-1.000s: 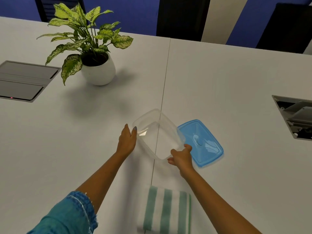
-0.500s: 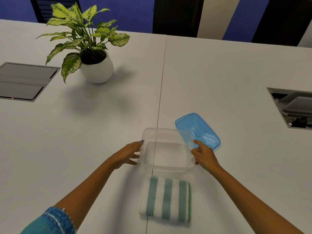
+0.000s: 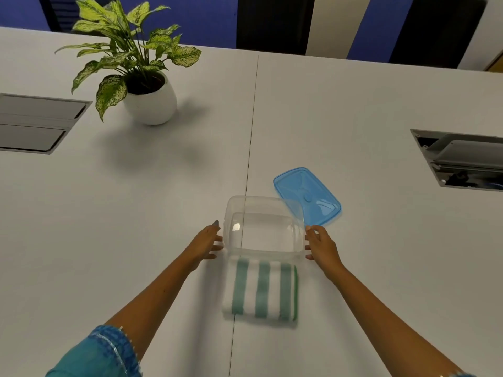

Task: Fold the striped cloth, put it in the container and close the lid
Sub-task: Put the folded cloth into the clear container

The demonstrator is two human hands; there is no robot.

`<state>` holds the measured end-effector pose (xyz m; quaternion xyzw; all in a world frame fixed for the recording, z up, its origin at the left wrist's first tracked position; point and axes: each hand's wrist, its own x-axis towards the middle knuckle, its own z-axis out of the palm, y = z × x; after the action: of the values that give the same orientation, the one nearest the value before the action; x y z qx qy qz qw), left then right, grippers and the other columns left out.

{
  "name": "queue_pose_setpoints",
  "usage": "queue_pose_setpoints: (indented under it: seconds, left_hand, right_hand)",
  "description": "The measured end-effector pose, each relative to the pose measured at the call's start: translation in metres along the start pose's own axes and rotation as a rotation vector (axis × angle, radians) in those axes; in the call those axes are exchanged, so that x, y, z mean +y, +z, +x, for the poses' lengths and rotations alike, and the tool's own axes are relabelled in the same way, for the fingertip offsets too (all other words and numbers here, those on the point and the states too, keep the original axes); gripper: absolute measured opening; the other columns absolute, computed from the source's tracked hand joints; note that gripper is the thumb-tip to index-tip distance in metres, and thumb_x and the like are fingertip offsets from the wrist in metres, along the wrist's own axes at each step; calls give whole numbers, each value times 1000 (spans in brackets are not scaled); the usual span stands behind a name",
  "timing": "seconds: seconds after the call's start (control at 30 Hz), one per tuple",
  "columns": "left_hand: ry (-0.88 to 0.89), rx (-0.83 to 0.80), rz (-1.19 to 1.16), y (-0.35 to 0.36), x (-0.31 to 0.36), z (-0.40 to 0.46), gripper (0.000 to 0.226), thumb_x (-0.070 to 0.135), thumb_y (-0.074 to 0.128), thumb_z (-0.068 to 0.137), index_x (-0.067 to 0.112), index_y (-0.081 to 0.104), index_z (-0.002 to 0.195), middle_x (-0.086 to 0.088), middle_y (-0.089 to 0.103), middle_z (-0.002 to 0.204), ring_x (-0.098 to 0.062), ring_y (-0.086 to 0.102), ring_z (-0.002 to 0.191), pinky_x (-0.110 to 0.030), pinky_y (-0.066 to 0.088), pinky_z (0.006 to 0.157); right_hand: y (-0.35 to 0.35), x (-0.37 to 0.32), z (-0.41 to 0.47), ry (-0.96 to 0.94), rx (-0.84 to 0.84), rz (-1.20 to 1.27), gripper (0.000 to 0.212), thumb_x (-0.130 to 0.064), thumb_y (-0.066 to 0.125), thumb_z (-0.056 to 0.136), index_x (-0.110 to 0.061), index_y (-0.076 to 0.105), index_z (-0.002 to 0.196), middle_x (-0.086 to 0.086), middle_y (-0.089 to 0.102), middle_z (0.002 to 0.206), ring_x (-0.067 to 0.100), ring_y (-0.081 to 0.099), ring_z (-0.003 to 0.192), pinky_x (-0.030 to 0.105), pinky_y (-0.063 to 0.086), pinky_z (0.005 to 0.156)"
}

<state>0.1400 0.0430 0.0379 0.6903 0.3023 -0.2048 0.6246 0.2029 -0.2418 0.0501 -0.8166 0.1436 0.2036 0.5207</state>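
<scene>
A blue denim sleeve is seen nearest, at the lower left edge. Just beyond it, a folded white cloth with green stripes lies on the white bench, across the bench's centre seam. Its far edge is touched by a clear rectangular plastic container, which stands open and upright with nothing in it. The container is flanked by both hands: the left hand is laid against its left wall and the right hand against its right wall, the fingers of each held loosely apart and extended rather than curled round it. A translucent blue rectangular plastic lid lies flat just beyond the container's far right corner. Farther off at the left, a leafy green plant in a round white pot is seen.
</scene>
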Motion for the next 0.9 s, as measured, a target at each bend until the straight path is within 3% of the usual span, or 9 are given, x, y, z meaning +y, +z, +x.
queue_pose_setpoints:
  seconds: [0.1, 0.23, 0.3, 0.4, 0.53, 0.63, 0.73, 0.9]
  left_hand:
    - [-73, 19, -6, 3, -22, -12, 55, 54, 34, 93, 11, 45, 125, -13, 60, 115, -27, 62, 96, -36, 52, 78]
    - [-114, 29, 35, 15, -44, -29, 46, 48, 42, 93, 8, 53, 113, -14, 66, 105, -26, 64, 93, -36, 54, 78]
    - [-104, 11, 64, 21, -50, -35, 44, 46, 46, 92, 6, 56, 109, -14, 67, 103, -26, 65, 91, -35, 54, 77]
    - [-84, -11, 79, 29, -52, -41, 44, 44, 53, 89, 5, 59, 108, -11, 66, 99, -20, 63, 83, -28, 52, 67]
    - [-64, -26, 92, 33, -54, -45, 38, 40, 65, 83, 8, 57, 101, -8, 63, 96, -20, 60, 84, -31, 52, 72]
    - [-80, -108, 22, 32, -56, -49, 40, 33, 72, 78, 6, 57, 104, -12, 65, 106, -25, 64, 93, -34, 56, 75]
    - [-91, -228, 10, 27, -57, -53, 50, 33, 75, 76, 8, 55, 115, -11, 65, 114, -26, 64, 100, -38, 56, 82]
    - [-65, -434, 21, 20, -44, -64, 52, 32, 74, 76, 19, 51, 121, -7, 63, 120, -26, 62, 108, -40, 55, 88]
  right_hand:
    - [5, 25, -16, 14, 68, -8, 43, -35, 40, 98, -10, 41, 134, 11, 52, 122, 28, 57, 102, 37, 53, 73]
    - [14, 58, -38, 78, 63, -54, 37, -30, 40, 98, -7, 46, 127, 15, 57, 115, 23, 58, 83, 38, 54, 70]
    - [20, 69, -50, 97, 22, -56, 36, -32, 42, 97, -7, 50, 123, 13, 60, 110, 22, 59, 86, 36, 54, 72]
    - [28, 75, -61, 90, -27, -97, 36, -34, 51, 93, -9, 53, 119, 7, 61, 108, 22, 60, 96, 39, 53, 87]
    - [36, 73, -68, 132, -95, -10, 26, -28, 65, 85, -17, 52, 104, 5, 61, 103, 22, 60, 96, 35, 51, 87]
    - [33, 75, -68, 188, -142, 108, 27, -18, 72, 79, -7, 59, 101, 11, 66, 105, 26, 64, 98, 38, 53, 89]
    - [25, 74, -72, 260, -243, 238, 34, -8, 69, 80, 1, 61, 111, 14, 68, 104, 28, 64, 99, 34, 54, 82]
    - [7, 62, -84, 262, -388, 334, 30, -6, 65, 82, -8, 61, 112, 13, 68, 111, 28, 64, 104, 33, 55, 79]
